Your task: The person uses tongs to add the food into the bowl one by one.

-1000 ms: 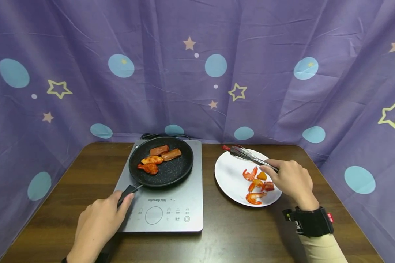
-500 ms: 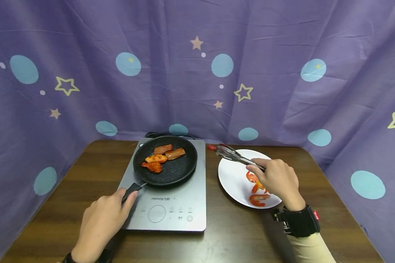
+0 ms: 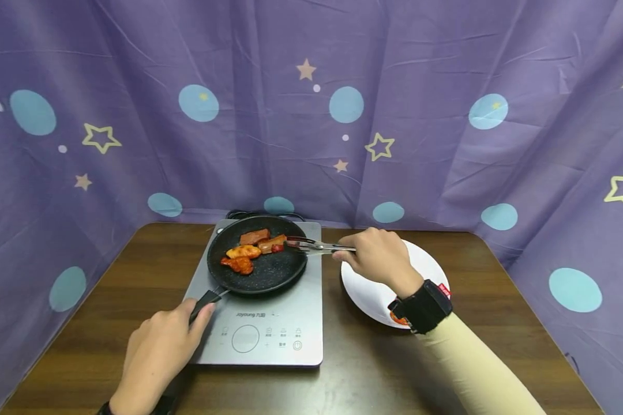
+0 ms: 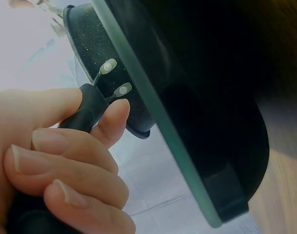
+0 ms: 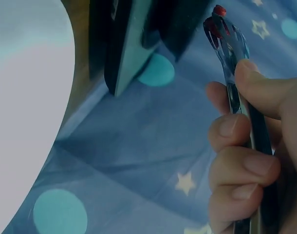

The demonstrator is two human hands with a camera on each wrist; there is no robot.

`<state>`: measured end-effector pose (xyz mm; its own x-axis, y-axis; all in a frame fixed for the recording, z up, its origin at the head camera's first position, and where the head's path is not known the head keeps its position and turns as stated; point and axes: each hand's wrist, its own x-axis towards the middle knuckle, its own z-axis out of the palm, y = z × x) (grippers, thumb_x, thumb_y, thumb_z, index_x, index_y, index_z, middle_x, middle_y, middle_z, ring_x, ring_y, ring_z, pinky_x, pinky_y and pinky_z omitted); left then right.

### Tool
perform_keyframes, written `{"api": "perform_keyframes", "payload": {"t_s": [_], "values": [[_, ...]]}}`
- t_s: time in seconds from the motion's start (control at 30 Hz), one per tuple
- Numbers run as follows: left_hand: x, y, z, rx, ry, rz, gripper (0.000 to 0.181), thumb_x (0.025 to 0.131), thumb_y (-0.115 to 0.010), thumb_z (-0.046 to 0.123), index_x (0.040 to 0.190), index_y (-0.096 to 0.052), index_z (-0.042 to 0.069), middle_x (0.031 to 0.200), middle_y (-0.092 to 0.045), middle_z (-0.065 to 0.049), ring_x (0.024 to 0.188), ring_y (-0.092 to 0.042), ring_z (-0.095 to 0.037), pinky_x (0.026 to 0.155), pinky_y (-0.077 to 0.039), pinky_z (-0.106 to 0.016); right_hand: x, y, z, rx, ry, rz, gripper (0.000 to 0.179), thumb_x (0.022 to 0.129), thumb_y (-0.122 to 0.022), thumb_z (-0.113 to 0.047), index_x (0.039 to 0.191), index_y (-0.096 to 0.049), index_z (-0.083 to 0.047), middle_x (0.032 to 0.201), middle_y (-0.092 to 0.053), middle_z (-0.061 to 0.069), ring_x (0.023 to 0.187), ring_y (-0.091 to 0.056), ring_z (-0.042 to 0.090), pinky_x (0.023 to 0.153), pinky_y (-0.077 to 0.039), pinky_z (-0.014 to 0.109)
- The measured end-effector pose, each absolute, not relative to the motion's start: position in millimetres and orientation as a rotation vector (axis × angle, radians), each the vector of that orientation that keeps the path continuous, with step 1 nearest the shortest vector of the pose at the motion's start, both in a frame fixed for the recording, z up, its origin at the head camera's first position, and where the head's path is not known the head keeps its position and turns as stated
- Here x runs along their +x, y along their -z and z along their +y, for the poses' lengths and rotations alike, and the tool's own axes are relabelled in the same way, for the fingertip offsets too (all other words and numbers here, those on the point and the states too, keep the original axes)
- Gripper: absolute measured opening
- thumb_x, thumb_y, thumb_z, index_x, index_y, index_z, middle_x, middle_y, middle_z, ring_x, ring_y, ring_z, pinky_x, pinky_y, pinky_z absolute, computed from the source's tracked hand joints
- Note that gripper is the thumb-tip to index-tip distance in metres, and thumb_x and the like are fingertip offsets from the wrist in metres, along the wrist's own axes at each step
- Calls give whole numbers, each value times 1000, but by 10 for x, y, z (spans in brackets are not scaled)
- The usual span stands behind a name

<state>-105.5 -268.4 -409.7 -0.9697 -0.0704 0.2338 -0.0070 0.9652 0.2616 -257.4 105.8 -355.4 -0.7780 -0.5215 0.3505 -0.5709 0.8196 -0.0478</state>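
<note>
My left hand point(image 3: 161, 343) grips the black handle point(image 3: 205, 303) of a speckled frying pan point(image 3: 277, 275) that stands on an induction cooktop point(image 3: 296, 314). In the left wrist view my fingers curl round that handle. Serving tongs point(image 3: 322, 248) are held in my right hand point(image 3: 379, 259), their tips over the pan's right side. A small red food piece point(image 5: 219, 9) sits between the tong tips. Lying in the pan are two brown meat slabs, one of them the far slab point(image 3: 254, 237), a yellow-orange wing piece point(image 3: 243, 251) and a reddish drumette point(image 3: 237, 265).
Right of the cooktop, a white plate point(image 3: 428, 268) lies partly under my right forearm; an orange shrimp point(image 3: 398, 318) shows by the wristband. A black cable point(image 3: 239, 214) runs behind the pan. A purple curtain point(image 3: 270, 144) hangs beyond the wooden table point(image 3: 358, 357).
My right hand has carried the tongs and the red piece left, from above the plate to over the pan. My left hand keeps its grip on the pan handle.
</note>
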Motion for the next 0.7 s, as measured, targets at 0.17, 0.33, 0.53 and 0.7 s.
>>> {"api": "perform_keyframes", "payload": {"t_s": [0.17,0.33,0.53,0.7], "values": [[-1057,4103,-2682,66,390,-2896,48,108,-59,49,111,-71,3,65,-62,-13,50,-56,-27,41,-35,-41,-2658,3561,864,860,-174,-2741,19,98,-74,-51,104,-82,-35,68,-63,-10,61,-62,15,47,-43,37],[-1067,4103,-2678,48,381,-2877,48,107,-60,51,109,-71,4,63,-59,-11,49,-53,-25,40,-34,-40,-2619,3552,753,870,-187,-2754,21,98,-73,-53,109,-83,-37,69,-62,-12,61,-60,14,50,-44,37],[-1072,4094,-2690,44,377,-2861,47,107,-60,51,109,-71,5,61,-56,-8,48,-51,-24,40,-33,-40,-2463,3574,514,888,-234,-2759,23,99,-69,-56,106,-82,-39,72,-66,-8,67,-66,16,51,-45,38],[-1065,4106,-2697,62,384,-2871,49,108,-58,52,110,-71,5,63,-58,-10,49,-53,-25,40,-34,-40,-2317,3606,260,844,-279,-2771,26,99,-69,-58,104,-83,-36,80,-73,-4,75,-72,20,54,-48,39]]}}
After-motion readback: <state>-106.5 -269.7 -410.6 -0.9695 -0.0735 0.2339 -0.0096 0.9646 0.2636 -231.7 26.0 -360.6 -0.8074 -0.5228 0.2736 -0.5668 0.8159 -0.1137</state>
